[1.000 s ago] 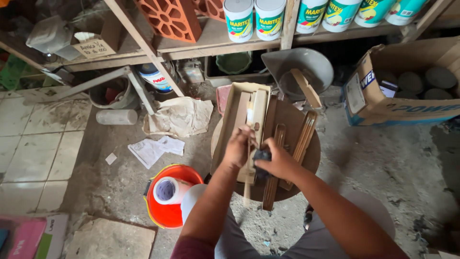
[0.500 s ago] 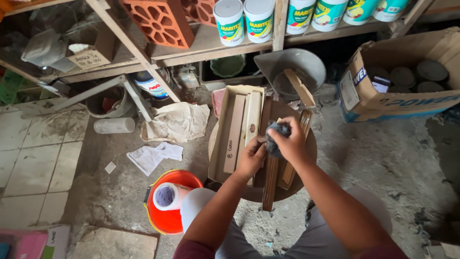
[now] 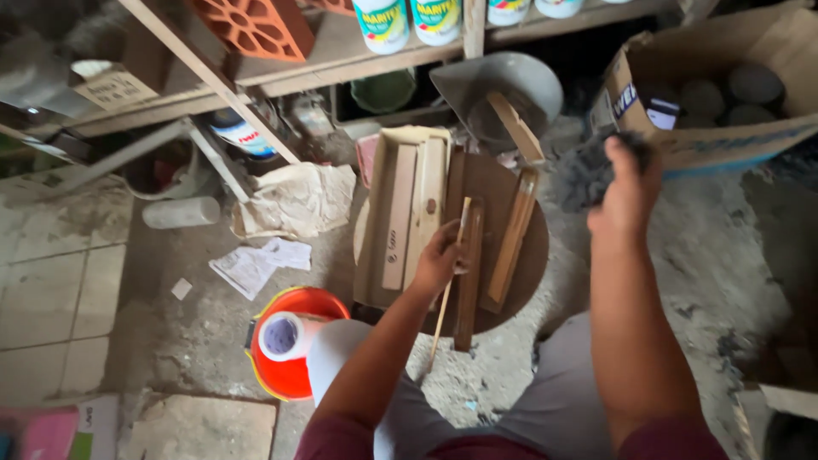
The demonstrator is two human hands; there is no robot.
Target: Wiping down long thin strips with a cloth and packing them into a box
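The left hand (image 3: 439, 260) pinches a thin stick (image 3: 450, 277) pointing from 12 to 6; the right hand (image 3: 626, 192), up at 2, grips a dark wad (image 3: 584, 175)

On the concrete floor (image 3: 724, 255) stands an orange bucket (image 3: 294, 341) with a roll of tape (image 3: 285, 334) inside it. Near it lie crumpled brown paper (image 3: 298, 200) and white paper sheets (image 3: 256, 264). A wooden shelf (image 3: 341, 55) carries paint cans (image 3: 409, 21) and a terracotta vent block (image 3: 251, 25). At the right is a cardboard box (image 3: 724, 140) with grey round things inside.
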